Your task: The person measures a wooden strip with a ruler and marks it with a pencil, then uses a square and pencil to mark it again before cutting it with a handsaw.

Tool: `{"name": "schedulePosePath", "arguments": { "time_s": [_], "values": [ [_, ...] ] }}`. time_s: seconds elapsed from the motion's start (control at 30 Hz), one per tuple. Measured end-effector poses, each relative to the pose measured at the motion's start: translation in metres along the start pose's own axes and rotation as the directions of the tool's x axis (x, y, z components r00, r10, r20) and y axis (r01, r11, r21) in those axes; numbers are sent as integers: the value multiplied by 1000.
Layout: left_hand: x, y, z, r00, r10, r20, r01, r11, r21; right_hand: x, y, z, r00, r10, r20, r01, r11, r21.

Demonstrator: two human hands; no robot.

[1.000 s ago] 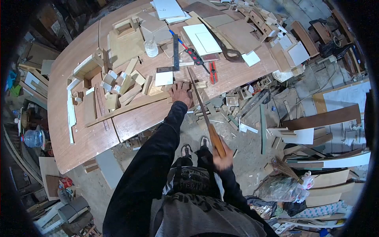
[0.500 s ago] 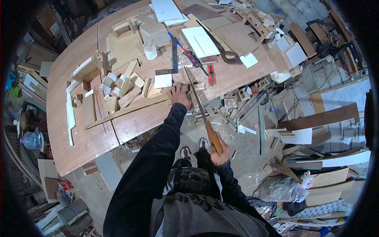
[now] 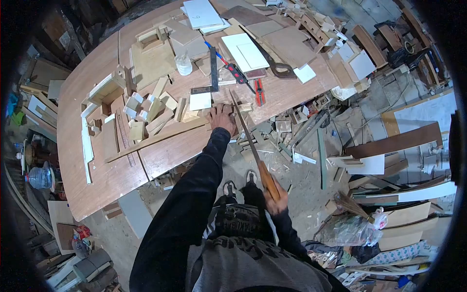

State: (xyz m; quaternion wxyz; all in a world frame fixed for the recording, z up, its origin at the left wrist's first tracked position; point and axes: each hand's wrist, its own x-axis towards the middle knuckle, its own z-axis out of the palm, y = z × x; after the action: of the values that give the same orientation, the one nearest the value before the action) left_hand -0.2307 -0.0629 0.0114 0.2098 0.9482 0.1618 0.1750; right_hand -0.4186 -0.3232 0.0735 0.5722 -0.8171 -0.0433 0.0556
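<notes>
My left hand (image 3: 222, 118) presses down at the table edge, its fingers curled over the end of a long, thin wooden strip (image 3: 168, 139). In my right hand (image 3: 277, 198) is a handsaw (image 3: 251, 141), gripped by its wooden handle. The blade slants up and away, passing just right of my left hand, with its tip above the table. Whether the teeth touch the wood cannot be made out. Close by my left hand lie a small white block (image 3: 200, 101) and a dark try square (image 3: 214, 73).
The wooden table (image 3: 104, 192) bears a box frame (image 3: 104, 90), loose wood blocks (image 3: 158, 104), a plastic cup (image 3: 183, 64), a red-and-black tool (image 3: 237, 74), a red level (image 3: 259, 91), and a second handsaw (image 3: 282, 70). Offcuts (image 3: 287, 143) litter the floor beneath the edge.
My right hand has drawn the saw back a little, down toward my body. The left hand stays in place on the strip.
</notes>
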Motion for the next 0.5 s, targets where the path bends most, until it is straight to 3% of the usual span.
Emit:
{"name": "schedulePosePath", "arguments": {
  "time_s": [0.03, 0.07, 0.13, 0.17, 0.2, 0.23, 0.3, 0.37, 0.43, 0.47, 0.5],
  "values": [
    [1, 0, 0, 1000, 0, -2, 0, 1000, -1, -12, 3, -7, 995, 90, 29, -93, 991, 96],
    [2, 1, -2, 1000, -5, 20, 6, 1000, -21, -14, 5, -6, 996, 87, 32, -90, 992, 93],
    [0, -1, -5, 999, -13, 49, 15, 999, -36, -21, 9, 2, 935, 344, -85, -222, 756, 615],
    [1, 0, -8, 997, -1, 75, 2, 1000, -7, -11, 2, 5, 933, 348, -86, -225, 755, 615],
    [0, 1, -9, 995, 10, 104, -12, 1000, 21, 11, -11, 7, 987, 134, -85, -107, 957, 268],
    [-3, 0, -5, 994, 10, 109, -12, 1000, 21, 27, -19, 10, 997, -71, 5, 71, 991, -109],
    [-1, -2, -3, 999, 43, 18, -43, 998, 40, 41, -13, 20, 998, -57, 11, 58, 991, -118],
    [-1, -3, -1, 998, 51, 21, -52, 998, 44, 45, 6, 28, 999, -41, 14, 43, 990, -137],
    [-2, -7, 5, 997, 72, -16, -71, 997, 35, 43, 28, 35, 999, 36, -6, -35, 994, 102],
    [-2, -8, 5, 997, 71, -21, -70, 997, 36, 43, 21, 34, 999, 31, -4, -31, 994, 102],
    [-2, -8, 4, 997, 72, -11, -72, 997, 34, 42, 7, 32, 1000, -28, -11, 27, 1000, -15]
  ]
}}
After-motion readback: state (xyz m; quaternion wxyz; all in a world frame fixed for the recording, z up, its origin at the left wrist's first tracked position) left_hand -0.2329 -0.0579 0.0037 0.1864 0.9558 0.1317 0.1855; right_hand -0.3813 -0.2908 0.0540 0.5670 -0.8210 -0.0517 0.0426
